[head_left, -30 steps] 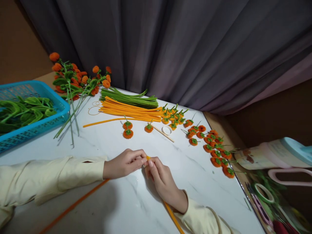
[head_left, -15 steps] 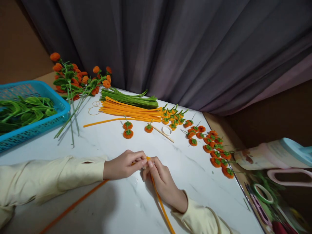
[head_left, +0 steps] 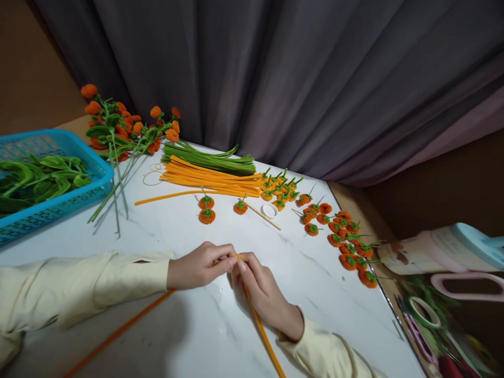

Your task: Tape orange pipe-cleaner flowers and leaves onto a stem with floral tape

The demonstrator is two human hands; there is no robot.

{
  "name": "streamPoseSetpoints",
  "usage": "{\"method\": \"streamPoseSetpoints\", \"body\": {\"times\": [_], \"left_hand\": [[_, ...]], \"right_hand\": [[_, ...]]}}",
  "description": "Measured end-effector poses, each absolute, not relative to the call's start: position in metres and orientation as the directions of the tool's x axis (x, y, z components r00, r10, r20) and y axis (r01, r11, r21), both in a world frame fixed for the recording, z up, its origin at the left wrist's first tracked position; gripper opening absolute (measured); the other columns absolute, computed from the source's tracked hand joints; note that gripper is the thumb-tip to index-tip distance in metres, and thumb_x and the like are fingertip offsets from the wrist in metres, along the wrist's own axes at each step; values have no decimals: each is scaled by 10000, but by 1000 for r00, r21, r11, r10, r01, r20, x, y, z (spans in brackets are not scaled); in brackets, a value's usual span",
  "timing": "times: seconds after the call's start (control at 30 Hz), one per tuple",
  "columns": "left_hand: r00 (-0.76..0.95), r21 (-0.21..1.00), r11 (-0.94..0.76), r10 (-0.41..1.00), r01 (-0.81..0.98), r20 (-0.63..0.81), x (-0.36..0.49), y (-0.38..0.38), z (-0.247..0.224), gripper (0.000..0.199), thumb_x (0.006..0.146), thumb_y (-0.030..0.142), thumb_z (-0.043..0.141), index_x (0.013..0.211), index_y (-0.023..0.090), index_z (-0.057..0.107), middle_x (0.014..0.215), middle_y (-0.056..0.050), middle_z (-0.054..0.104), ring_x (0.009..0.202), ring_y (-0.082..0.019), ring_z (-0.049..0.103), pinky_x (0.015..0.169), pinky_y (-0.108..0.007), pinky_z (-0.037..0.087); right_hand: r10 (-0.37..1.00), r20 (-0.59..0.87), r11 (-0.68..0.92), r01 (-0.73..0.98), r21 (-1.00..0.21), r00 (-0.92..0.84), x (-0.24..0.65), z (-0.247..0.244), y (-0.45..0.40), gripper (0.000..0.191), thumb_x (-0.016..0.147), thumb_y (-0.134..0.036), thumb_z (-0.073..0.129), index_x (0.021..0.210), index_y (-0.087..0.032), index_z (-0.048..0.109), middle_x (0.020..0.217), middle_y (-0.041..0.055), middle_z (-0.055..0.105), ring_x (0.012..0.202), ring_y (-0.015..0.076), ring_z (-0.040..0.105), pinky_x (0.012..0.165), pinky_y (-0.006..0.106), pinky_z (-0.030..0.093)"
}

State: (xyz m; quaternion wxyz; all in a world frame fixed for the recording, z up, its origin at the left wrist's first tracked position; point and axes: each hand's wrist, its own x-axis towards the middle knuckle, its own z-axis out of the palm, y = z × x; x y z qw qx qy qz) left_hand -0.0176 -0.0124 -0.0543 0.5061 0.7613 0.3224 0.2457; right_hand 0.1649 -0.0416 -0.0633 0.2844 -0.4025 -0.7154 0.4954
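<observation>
My left hand [head_left: 205,265] is closed in a pinch on an orange fuzzy stem [head_left: 126,328], whose long end runs down to the lower left. Fingertips touching it, my right hand [head_left: 262,289] pinches the same orange material, and a yellow-orange end [head_left: 264,338] trails below it to the bottom edge. Only a small orange bit shows between the fingertips; the rest there is hidden. Beyond my hands lie small orange pumpkin shapes with green tops [head_left: 207,216], a thin wooden stick [head_left: 264,217] and a white ring [head_left: 270,210].
A blue basket [head_left: 100,184] of green leaves is at the left, beside orange flowers [head_left: 92,108]. Green stems [head_left: 212,160] and orange stems [head_left: 208,177] lie at the back. More pumpkin shapes [head_left: 348,261], a tumbler [head_left: 441,247] and scissors [head_left: 421,336] are at the right.
My fingertips have drawn slightly closer together, and less of the orange bit shows between them. The trailing end at the right has shifted slightly.
</observation>
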Motion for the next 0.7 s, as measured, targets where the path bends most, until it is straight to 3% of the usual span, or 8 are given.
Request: {"method": "streamPoseSetpoints", "body": {"times": [0.23, 0.37, 0.57, 0.7], "left_hand": [[672, 904, -361, 730, 228, 122, -18, -12, -56, 212, 881, 253, 363, 694, 169, 420, 538, 74, 343, 486, -63, 296, 472, -180, 258], [672, 880, -413, 723, 234, 160, -18, -12, -58, 191, 871, 222, 371, 694, 171, 420, 531, 78, 326, 477, -62, 284, 471, -182, 253], [679, 852, -458, 711, 254, 180, -18, -13, -60, 168, 855, 191, 374, 689, 179, 397, 529, 81, 319, 470, -63, 286, 468, -186, 250], [676, 863, -430, 721, 265, 152, -17, -13, -58, 168, 852, 186, 372, 684, 181, 387, 521, 83, 310, 467, -64, 279, 469, -188, 247]], "right_hand": [[850, 56, 305, 403, -863, -524, 166, -65, -43, 201, 972, -268, 270, 881, -198, 435, 685, -23, 485, 579, 112, 459, 572, 224, 359], [826, 124, 434, 480, -763, -549, 167, -67, -43, 169, 962, -227, 265, 915, -200, 424, 657, -35, 452, 530, 113, 438, 533, 220, 345], [743, 221, 645, 588, -488, -632, 169, -70, -41, 163, 937, -157, 254, 937, -179, 415, 666, -17, 498, 513, 122, 459, 485, 220, 345], [681, 266, 732, 650, -204, -682, 167, -68, -42, 219, 895, -66, 217, 893, -166, 412, 672, 19, 533, 537, 146, 491, 445, 231, 341]]}}
